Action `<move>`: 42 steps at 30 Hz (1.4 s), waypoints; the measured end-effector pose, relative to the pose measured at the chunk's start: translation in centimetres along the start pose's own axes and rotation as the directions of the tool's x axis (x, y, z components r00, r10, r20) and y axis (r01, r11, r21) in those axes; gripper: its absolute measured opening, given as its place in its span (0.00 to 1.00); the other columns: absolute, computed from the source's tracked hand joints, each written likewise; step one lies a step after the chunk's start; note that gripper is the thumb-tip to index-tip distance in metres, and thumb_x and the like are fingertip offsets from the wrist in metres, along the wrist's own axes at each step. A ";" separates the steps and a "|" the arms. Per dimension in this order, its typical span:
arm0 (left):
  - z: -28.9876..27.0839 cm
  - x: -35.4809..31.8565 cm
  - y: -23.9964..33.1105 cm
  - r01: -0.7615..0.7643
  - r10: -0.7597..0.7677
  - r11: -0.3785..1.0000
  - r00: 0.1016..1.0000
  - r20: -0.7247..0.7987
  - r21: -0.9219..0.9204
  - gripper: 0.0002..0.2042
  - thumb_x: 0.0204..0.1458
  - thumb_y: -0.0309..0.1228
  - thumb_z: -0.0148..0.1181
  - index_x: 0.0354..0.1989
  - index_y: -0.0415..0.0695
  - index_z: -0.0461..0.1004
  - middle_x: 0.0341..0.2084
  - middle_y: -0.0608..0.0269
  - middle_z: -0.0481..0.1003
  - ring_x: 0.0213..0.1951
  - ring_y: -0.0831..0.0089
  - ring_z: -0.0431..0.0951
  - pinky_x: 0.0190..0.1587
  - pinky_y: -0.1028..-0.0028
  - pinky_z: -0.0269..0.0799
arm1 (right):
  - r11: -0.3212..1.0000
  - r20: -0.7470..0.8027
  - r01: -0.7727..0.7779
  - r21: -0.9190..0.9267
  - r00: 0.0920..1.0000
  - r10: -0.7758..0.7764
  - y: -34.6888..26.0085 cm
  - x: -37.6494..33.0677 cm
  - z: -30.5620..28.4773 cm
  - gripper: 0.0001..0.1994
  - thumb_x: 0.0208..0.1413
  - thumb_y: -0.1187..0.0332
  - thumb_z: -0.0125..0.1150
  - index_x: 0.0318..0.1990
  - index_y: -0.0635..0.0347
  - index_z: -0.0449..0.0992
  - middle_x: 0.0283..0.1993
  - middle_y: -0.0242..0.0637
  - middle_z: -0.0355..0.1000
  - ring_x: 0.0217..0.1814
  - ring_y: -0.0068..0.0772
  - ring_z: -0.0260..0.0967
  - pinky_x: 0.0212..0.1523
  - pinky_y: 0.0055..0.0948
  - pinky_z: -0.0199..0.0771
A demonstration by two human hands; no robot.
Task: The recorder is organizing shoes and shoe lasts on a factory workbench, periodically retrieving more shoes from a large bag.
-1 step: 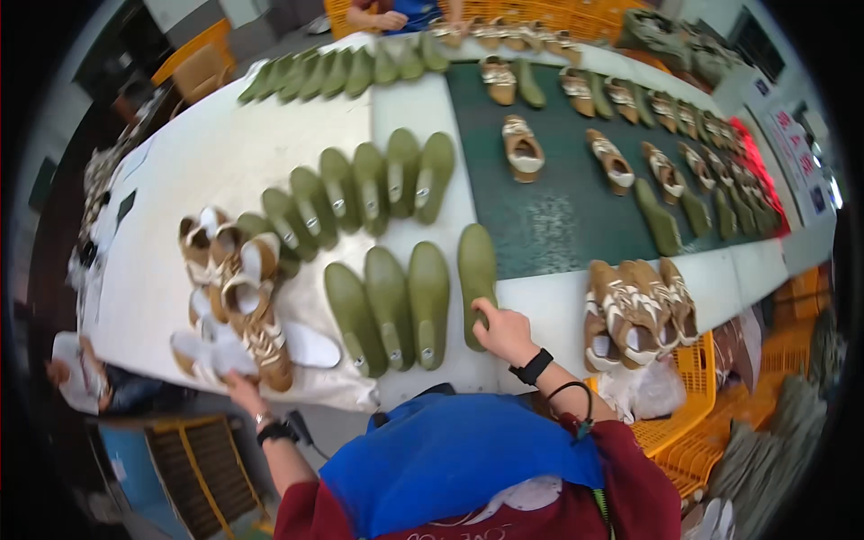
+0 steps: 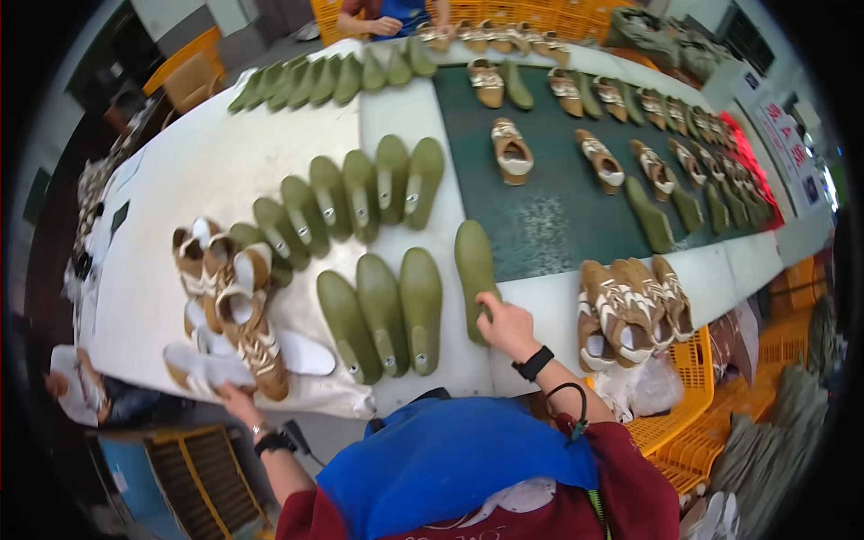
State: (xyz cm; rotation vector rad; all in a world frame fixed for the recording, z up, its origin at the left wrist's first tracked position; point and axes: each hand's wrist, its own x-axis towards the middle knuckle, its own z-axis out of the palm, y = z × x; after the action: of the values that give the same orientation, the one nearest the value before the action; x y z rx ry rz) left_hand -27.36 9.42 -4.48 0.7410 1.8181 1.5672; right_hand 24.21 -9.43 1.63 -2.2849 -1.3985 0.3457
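Note:
My right hand (image 2: 509, 326) is closed around the near end of a green shoe last (image 2: 473, 270), at the right of a row of three more green lasts (image 2: 378, 310). At the left, a heap of brown and white shoes (image 2: 238, 306) lies on the table. My left hand (image 2: 238, 402) is at the near edge of this heap, its fingers on a shoe (image 2: 205, 367) lying on its side. Some of those fingers are hidden under it.
Behind stand more rows of green lasts (image 2: 360, 193). On the dark green mat (image 2: 540, 216) are shoes paired with lasts. Four-odd shoes aside, several brown shoes (image 2: 625, 310) stand together at right, above a yellow crate (image 2: 688, 378). Across the table is another person (image 2: 396, 22).
The whole view has shifted slightly. Against its neighbours, the last in my right hand has moved a little away from me. My left hand stays at the shoe.

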 end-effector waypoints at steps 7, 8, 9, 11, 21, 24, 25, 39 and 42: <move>0.2 -2.6 8.5 -0.239 0.253 0.962 0.962 -0.102 0.130 0.26 0.54 0.41 0.52 0.49 0.27 0.61 0.45 0.45 0.68 0.40 0.64 0.70 0.44 0.67 0.69 | 0.941 -0.231 -0.290 -0.173 0.941 0.247 12.7 11.7 -4.4 0.10 0.48 0.64 0.52 0.40 0.46 0.68 0.26 0.46 0.72 0.30 0.49 0.71 0.34 0.44 0.70; 0.5 -2.8 9.4 -0.275 0.286 0.953 0.955 -0.083 0.127 0.26 0.55 0.41 0.52 0.50 0.27 0.59 0.46 0.45 0.67 0.42 0.64 0.70 0.44 0.67 0.69 | 0.931 -0.186 -0.300 -0.209 0.947 0.263 14.9 13.2 -4.3 0.10 0.49 0.64 0.51 0.41 0.45 0.67 0.27 0.45 0.72 0.30 0.49 0.71 0.35 0.43 0.70; 1.2 -3.7 10.5 -0.308 0.314 0.946 0.948 -0.051 0.105 0.27 0.55 0.40 0.52 0.53 0.27 0.58 0.48 0.46 0.65 0.44 0.65 0.69 0.44 0.67 0.69 | 0.930 -0.199 -0.307 -0.204 0.943 0.267 16.7 14.2 -4.0 0.10 0.49 0.64 0.51 0.41 0.45 0.67 0.27 0.45 0.72 0.30 0.49 0.71 0.35 0.43 0.70; 3.2 -4.3 11.7 -0.342 0.339 0.938 0.939 0.061 0.050 0.26 0.55 0.37 0.51 0.55 0.30 0.57 0.48 0.48 0.66 0.44 0.66 0.69 0.44 0.69 0.69 | 0.884 -0.165 -0.312 -0.349 0.949 0.270 19.7 16.5 -4.3 0.10 0.50 0.65 0.51 0.41 0.42 0.67 0.33 0.47 0.71 0.35 0.51 0.70 0.36 0.43 0.70; 18.6 -19.4 18.8 -0.951 0.543 0.277 0.037 0.839 -0.137 0.17 0.40 0.20 0.56 0.43 0.39 0.70 0.39 0.52 0.72 0.43 0.57 0.71 0.47 0.65 0.66 | 0.806 -0.001 0.179 0.564 0.976 -0.216 7.3 19.1 -9.1 0.18 0.52 0.62 0.55 0.49 0.59 0.70 0.42 0.38 0.73 0.44 0.31 0.69 0.46 0.28 0.67; 22.7 -21.1 18.3 -0.916 0.503 -0.025 -0.358 0.786 -0.401 0.19 0.36 0.20 0.57 0.42 0.42 0.71 0.41 0.54 0.71 0.46 0.58 0.70 0.51 0.61 0.63 | 0.601 0.325 0.059 0.797 0.796 -0.510 -1.5 11.4 -11.2 0.24 0.54 0.63 0.54 0.58 0.57 0.62 0.49 0.35 0.68 0.49 0.25 0.64 0.50 0.26 0.63; 23.1 -22.2 18.8 -0.907 0.514 -0.011 -0.366 0.775 -0.421 0.19 0.35 0.19 0.57 0.41 0.42 0.70 0.41 0.54 0.71 0.46 0.57 0.70 0.52 0.60 0.62 | 0.603 0.311 0.139 0.785 0.753 -0.579 -2.6 8.9 -11.6 0.25 0.52 0.64 0.56 0.58 0.57 0.62 0.49 0.36 0.68 0.48 0.27 0.64 0.50 0.28 0.63; 22.4 -22.8 16.8 0.739 -0.035 0.666 -0.101 0.994 0.099 0.20 0.53 0.28 0.51 0.55 0.44 0.59 0.49 0.61 0.67 0.47 0.73 0.70 0.49 0.68 0.67 | 0.718 -0.273 0.695 -0.052 0.681 -0.679 -6.5 -1.6 -8.7 0.10 0.40 0.75 0.61 0.34 0.57 0.74 0.29 0.30 0.66 0.35 0.34 0.61 0.50 0.39 0.60; 23.0 -22.6 16.7 0.483 0.059 0.874 0.011 0.998 -0.057 0.18 0.53 0.26 0.52 0.53 0.43 0.60 0.48 0.62 0.68 0.44 0.74 0.72 0.46 0.71 0.69 | 0.688 -0.255 0.724 -0.038 0.659 -0.708 -6.9 -2.2 -9.2 0.11 0.39 0.75 0.61 0.34 0.58 0.74 0.29 0.31 0.65 0.34 0.35 0.61 0.45 0.36 0.61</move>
State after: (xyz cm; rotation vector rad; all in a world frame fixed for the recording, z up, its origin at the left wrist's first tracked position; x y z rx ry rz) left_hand 5.14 9.46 11.73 0.9133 0.3901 0.6375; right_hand 21.78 -10.80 12.97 -1.4607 -1.9604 -0.1541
